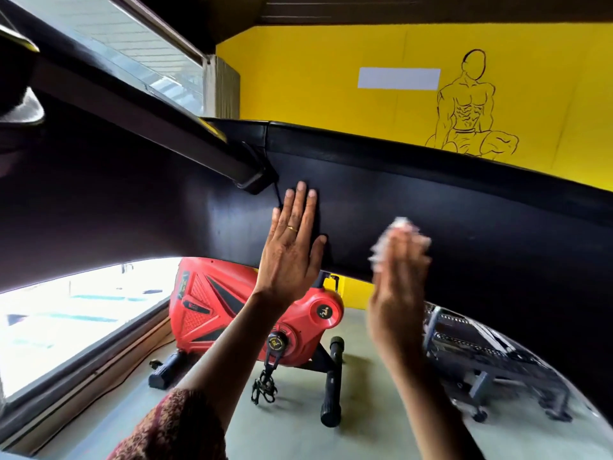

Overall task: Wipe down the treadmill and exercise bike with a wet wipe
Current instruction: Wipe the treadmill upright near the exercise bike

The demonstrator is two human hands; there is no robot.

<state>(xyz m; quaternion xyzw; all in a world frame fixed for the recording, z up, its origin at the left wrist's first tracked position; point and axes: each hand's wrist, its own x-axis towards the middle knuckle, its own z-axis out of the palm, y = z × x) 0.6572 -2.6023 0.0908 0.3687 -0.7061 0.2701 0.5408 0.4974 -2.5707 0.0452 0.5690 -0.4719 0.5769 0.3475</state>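
Mostly the view is filled by a wide black panel (431, 200) running from 9 o'clock to 3 o'clock; its ends are cut off by the frame, so which machine it belongs to cannot be told. The left hand (292, 247), just left of centre, lies flat against the panel with fingers straight and together, thumb spread, and a ring (292, 228) on one finger. The right hand (398, 270), toward 3 o'clock of it, is smeared by motion blur. A white wet wipe (403, 227) shows around its fingertips, at the panel. Whether the fingers curl round the wipe or press it flat cannot be told.

Below the panel, at 6 o'clock, stands the red exercise bike (212, 303). Its upper part is hidden behind the panel and the left forearm, and one pedal (264, 388) hangs below. A patterned sleeve (179, 429) enters at 7 o'clock. At 4 o'clock a dark metal frame (481, 353) is blurred and partly cut off. A yellow wall (331, 61) with a line drawing (467, 107) fills 1 o'clock.
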